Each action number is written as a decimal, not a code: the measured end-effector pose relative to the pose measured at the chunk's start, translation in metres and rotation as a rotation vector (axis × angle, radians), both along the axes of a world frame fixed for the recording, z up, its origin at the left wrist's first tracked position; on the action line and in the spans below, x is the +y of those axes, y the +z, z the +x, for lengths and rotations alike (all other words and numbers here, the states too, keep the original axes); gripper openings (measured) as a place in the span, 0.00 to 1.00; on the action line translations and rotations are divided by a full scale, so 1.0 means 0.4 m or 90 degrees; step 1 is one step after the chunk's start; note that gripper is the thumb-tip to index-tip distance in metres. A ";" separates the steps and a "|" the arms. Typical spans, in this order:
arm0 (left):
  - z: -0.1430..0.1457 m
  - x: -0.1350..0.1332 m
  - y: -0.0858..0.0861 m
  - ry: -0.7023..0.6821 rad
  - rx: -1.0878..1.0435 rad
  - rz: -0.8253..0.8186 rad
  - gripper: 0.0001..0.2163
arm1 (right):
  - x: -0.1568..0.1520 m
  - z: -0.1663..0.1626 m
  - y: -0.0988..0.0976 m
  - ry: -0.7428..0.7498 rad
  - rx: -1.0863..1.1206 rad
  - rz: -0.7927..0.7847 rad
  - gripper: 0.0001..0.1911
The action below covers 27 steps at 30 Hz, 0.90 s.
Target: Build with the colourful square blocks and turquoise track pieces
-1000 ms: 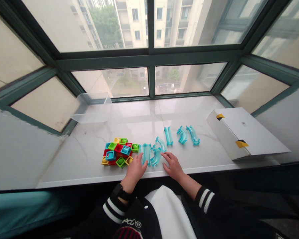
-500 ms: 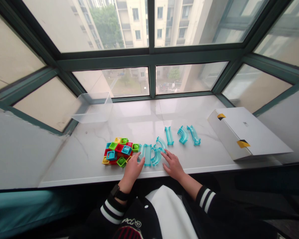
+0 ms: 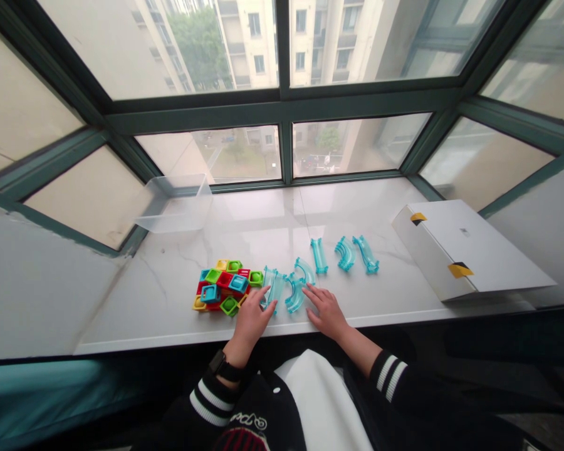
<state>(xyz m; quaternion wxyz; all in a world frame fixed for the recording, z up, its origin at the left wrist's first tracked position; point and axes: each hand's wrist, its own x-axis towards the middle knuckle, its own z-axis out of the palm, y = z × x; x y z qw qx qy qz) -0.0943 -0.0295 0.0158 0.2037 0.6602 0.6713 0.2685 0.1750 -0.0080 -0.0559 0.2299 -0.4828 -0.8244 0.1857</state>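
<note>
My left hand [image 3: 252,314] rests with its fingers apart on the near-left part of the straight clear-blue track pieces [image 3: 275,285], covering some of them. A pile of coloured cube blocks [image 3: 224,280], in red, green, blue and yellow, lies just left of that hand. My right hand [image 3: 328,311] is open, its fingertips at the edge of a curved clear-blue track piece [image 3: 294,294]. Behind this lies another curved piece [image 3: 305,270]. Farther right are a straight track piece [image 3: 318,256], a curved one [image 3: 344,253] and a sloped one [image 3: 366,255].
A clear plastic bin [image 3: 178,203] stands at the back left of the white marble sill [image 3: 136,313]. At the right is a white box [image 3: 474,250] with yellow-and-black tape. Green-framed windows [image 3: 286,103] enclose the sill.
The straight track pieces by my left hand have shifted and now lie slanted, closer to the hand. My right hand stays almost where it was.
</note>
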 end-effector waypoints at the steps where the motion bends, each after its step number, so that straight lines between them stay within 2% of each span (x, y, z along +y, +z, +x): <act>1: 0.001 -0.001 0.003 -0.003 -0.004 0.000 0.19 | 0.000 0.000 0.001 -0.001 -0.002 -0.001 0.32; 7: 0.002 -0.005 0.010 -0.023 -0.015 -0.003 0.18 | 0.000 -0.001 0.002 -0.002 -0.009 0.004 0.33; 18: -0.016 -0.018 -0.006 -0.065 0.098 -0.022 0.18 | 0.000 -0.005 0.002 -0.001 -0.005 0.007 0.33; 27: -0.015 -0.013 -0.033 -0.089 0.050 -0.032 0.18 | 0.018 -0.021 -0.001 0.015 -0.009 0.004 0.35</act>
